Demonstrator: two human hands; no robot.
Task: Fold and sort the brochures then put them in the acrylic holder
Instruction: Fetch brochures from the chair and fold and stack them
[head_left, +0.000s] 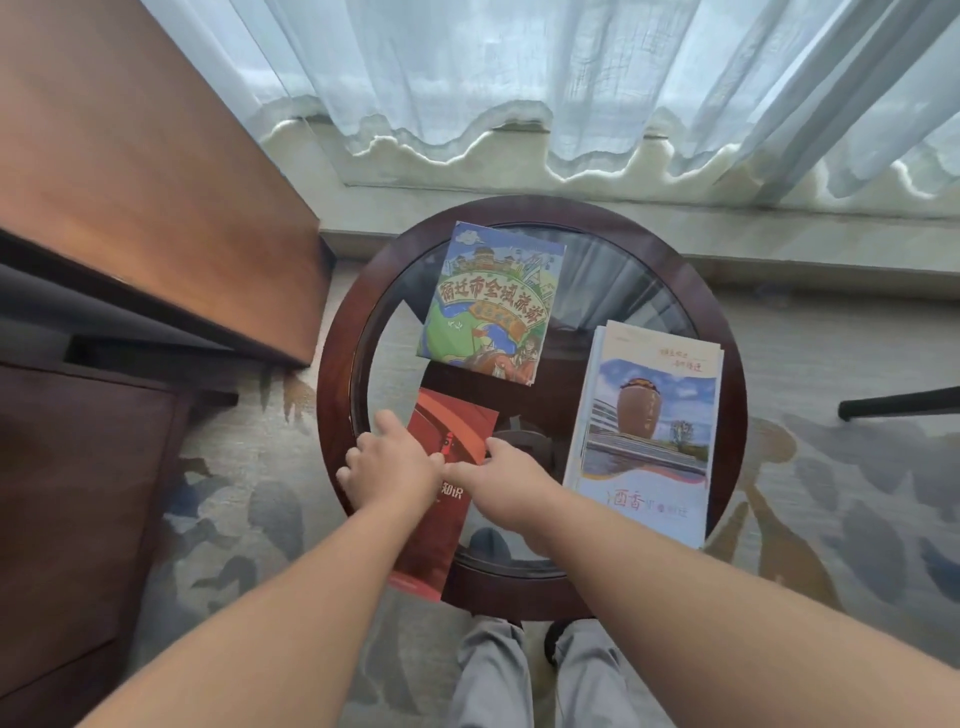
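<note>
A red folded brochure (457, 426) lies at the near left of the round glass-topped table (722, 415), its near end hanging over the rim. My left hand (387, 462) rests on its left edge with fingers spread. From the right, my right hand (498, 478) presses on the same brochure, index finger extended. A colourful cartoon map brochure (491, 304) lies at the far side of the table. At the right lies a stack of pale brochures (649, 436) showing a brown jar. No acrylic holder is in view.
A wooden desk (130, 197) stands at the left, with a dark cabinet below it. Sheer curtains (519, 78) hang behind the table. A dark chair leg (898, 402) juts in at the right. My knees (540, 675) are below the table.
</note>
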